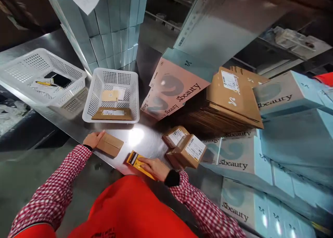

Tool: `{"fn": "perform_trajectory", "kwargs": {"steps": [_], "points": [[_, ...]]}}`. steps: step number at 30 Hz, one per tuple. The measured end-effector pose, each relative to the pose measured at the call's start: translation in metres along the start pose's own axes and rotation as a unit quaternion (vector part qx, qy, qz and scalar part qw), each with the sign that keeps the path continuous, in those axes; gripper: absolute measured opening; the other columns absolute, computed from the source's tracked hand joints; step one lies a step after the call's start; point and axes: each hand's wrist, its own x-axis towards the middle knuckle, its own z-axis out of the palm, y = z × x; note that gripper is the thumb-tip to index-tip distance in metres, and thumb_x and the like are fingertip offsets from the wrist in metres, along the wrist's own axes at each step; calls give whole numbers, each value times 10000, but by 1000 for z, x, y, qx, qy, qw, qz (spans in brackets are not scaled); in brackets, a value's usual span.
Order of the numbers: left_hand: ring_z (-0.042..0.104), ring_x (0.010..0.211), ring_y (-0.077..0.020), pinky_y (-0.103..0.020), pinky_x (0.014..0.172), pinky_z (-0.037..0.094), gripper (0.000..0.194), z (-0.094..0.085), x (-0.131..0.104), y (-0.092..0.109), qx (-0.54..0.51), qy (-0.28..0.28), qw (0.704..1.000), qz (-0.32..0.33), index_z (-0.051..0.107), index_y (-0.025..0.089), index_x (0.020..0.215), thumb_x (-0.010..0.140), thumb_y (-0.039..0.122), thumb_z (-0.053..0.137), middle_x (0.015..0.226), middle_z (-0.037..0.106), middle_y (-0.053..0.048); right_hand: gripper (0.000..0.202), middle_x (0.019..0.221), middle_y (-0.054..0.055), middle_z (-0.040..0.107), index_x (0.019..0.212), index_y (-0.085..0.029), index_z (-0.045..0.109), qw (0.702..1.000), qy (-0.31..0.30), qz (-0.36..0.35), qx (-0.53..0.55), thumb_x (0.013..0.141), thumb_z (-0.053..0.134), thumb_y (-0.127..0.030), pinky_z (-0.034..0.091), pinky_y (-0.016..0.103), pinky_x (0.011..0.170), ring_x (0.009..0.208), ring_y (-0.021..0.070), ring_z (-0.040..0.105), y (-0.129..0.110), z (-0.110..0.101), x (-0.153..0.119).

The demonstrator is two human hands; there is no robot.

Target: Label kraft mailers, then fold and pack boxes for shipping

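Right hand wrapped round a yellow handheld tool, exact type unclear. Left hand grasps the left end of a small brown box, which lies at the near edge of the metal table. Right of the tool, labelled cartons sit together. Beyond the box, white basket, flat brown packet inside. Farther: pale-blue boxes, stacked in tiers.
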Motion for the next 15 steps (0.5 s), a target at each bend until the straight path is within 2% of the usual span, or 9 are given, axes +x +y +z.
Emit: {"fn": "perform_trajectory", "kwargs": {"steps": [6,8,11,13,15], "points": [[629,993,-356,-423,813,465,694,4,4,0,1,0,1000,-3,690,160,999,864,640,207,988,695,-193,399,1159,59,671,1307,-326,519,999,-14,6,-32,937,395,-404,499,342,846,998,248,656,-23,8,70],[621,1016,-368,-452,842,459,696,4,6,-1,-3,4,1000,4,678,160,1017,866,630,187,1014,689,-198,377,1169,45,666,1274,-337,549,999,-15,8,-32,928,413,-401,502,341,849,1017,246,648,-30,7,84],[610,1061,-347,-451,912,444,614,1,3,-6,-22,0,998,53,652,174,1067,870,575,231,1097,677,-170,418,1124,83,680,1308,-302,516,999,1,36,-37,907,456,-406,522,366,799,977,267,661,-40,9,81],[601,1097,-324,-429,950,441,531,-2,-1,-14,-43,-6,995,91,627,182,1103,859,513,291,1175,655,-139,561,1058,135,693,1401,-242,390,997,37,61,-43,886,491,-438,534,388,739,912,288,676,-46,18,69],[574,1145,-336,-466,973,433,541,-3,-4,-27,-62,-4,992,106,576,179,1172,850,498,279,1246,620,-125,689,982,163,702,1458,-179,253,991,86,72,-66,880,493,-468,536,413,698,845,304,683,-52,34,56]]}}
